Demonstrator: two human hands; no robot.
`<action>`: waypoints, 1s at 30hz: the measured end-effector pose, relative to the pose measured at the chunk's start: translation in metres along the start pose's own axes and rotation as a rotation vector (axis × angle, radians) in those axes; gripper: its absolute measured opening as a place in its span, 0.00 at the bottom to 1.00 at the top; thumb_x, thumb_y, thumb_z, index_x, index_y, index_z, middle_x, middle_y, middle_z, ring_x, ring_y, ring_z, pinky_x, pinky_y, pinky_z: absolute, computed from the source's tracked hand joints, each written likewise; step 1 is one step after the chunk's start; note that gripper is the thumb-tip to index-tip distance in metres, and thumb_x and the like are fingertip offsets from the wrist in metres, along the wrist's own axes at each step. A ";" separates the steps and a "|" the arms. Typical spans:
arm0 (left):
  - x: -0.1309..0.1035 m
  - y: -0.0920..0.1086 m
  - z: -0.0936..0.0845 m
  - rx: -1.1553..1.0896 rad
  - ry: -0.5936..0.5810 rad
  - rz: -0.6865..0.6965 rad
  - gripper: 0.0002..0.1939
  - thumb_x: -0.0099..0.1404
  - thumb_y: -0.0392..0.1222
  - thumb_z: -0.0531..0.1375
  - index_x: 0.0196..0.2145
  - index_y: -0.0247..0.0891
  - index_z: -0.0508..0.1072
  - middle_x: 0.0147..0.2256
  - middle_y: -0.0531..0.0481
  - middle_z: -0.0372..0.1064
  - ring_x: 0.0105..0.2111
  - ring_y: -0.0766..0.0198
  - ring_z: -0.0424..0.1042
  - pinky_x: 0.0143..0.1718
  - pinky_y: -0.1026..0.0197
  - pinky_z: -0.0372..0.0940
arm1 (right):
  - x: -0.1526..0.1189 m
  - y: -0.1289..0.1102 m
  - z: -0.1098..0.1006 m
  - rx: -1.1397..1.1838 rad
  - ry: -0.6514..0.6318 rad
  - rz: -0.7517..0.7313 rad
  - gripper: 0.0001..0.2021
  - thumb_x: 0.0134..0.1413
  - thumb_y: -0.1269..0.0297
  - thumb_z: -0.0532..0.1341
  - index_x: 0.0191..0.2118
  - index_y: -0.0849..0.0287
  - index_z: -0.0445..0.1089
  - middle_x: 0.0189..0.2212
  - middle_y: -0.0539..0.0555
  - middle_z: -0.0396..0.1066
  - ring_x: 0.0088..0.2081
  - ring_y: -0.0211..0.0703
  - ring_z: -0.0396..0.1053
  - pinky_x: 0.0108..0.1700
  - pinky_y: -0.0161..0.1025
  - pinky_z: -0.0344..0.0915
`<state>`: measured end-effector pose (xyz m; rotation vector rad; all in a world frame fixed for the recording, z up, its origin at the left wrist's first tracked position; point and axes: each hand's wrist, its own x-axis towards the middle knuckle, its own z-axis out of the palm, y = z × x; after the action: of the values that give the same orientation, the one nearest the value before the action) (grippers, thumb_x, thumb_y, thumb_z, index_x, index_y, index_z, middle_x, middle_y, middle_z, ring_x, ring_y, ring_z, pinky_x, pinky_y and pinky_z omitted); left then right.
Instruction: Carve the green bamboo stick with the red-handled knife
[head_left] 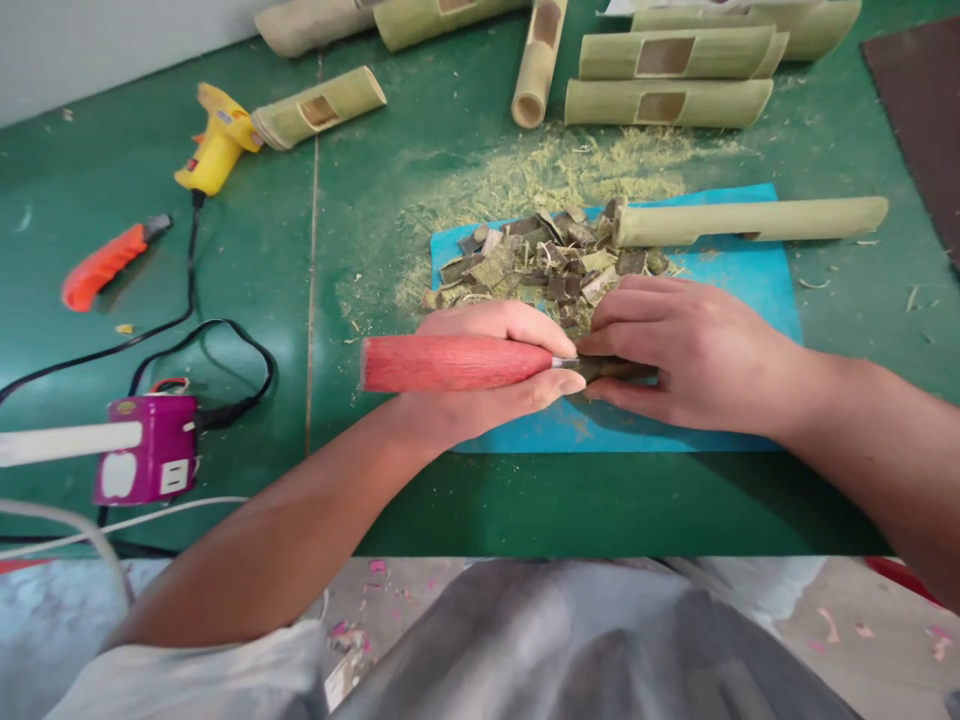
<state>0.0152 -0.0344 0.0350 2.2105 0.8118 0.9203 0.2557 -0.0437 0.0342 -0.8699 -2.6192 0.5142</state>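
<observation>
My left hand is closed around a tool with a thick red wooden handle, which points left; a bit of metal shows at its right end. Close against it, my right hand grips a dark piece between thumb and fingers, low over the blue mat. Whether that piece is bark or part of the tool is hard to tell. Just beyond both hands lies a pile of dark and pale chips. A long pale bamboo tube rests across the mat's right part.
Bamboo pieces with cut windows line the back. At the left are a yellow glue gun, an orange cutter, and a purple power block with cables. A dark mat lies at the far right of the green table.
</observation>
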 end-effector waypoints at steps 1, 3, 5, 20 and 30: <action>0.000 0.001 -0.001 0.002 -0.006 -0.019 0.06 0.63 0.46 0.70 0.36 0.45 0.80 0.34 0.55 0.82 0.32 0.62 0.81 0.32 0.59 0.75 | 0.000 0.000 0.000 -0.002 -0.003 0.001 0.11 0.65 0.60 0.60 0.39 0.60 0.78 0.36 0.58 0.72 0.38 0.48 0.67 0.40 0.45 0.63; -0.001 0.002 -0.003 -0.017 -0.029 -0.042 0.06 0.65 0.47 0.68 0.37 0.45 0.79 0.36 0.54 0.82 0.35 0.61 0.82 0.36 0.58 0.75 | 0.000 -0.001 -0.001 -0.006 -0.002 0.003 0.11 0.65 0.60 0.60 0.39 0.60 0.77 0.36 0.58 0.72 0.38 0.48 0.67 0.40 0.45 0.63; -0.003 0.003 -0.004 -0.061 -0.054 -0.062 0.07 0.67 0.49 0.66 0.38 0.45 0.79 0.37 0.52 0.82 0.37 0.60 0.82 0.38 0.56 0.75 | 0.000 -0.001 -0.001 -0.010 0.001 0.004 0.12 0.65 0.59 0.60 0.37 0.60 0.77 0.35 0.58 0.72 0.38 0.48 0.67 0.39 0.45 0.62; -0.003 0.007 -0.006 -0.107 -0.071 -0.042 0.05 0.68 0.46 0.65 0.39 0.46 0.79 0.37 0.51 0.82 0.37 0.60 0.82 0.39 0.58 0.75 | 0.000 0.001 0.001 0.013 0.012 -0.008 0.12 0.66 0.59 0.60 0.37 0.61 0.77 0.35 0.58 0.72 0.37 0.46 0.66 0.39 0.44 0.63; 0.002 0.016 0.002 -0.060 -0.002 -0.042 0.04 0.63 0.38 0.64 0.32 0.47 0.77 0.32 0.54 0.80 0.31 0.61 0.79 0.36 0.56 0.75 | 0.000 0.000 0.002 0.030 0.024 0.010 0.10 0.63 0.61 0.61 0.38 0.60 0.78 0.36 0.58 0.73 0.38 0.49 0.68 0.40 0.46 0.64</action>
<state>0.0225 -0.0435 0.0464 2.1350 0.8163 0.9102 0.2548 -0.0437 0.0328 -0.8742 -2.5804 0.5408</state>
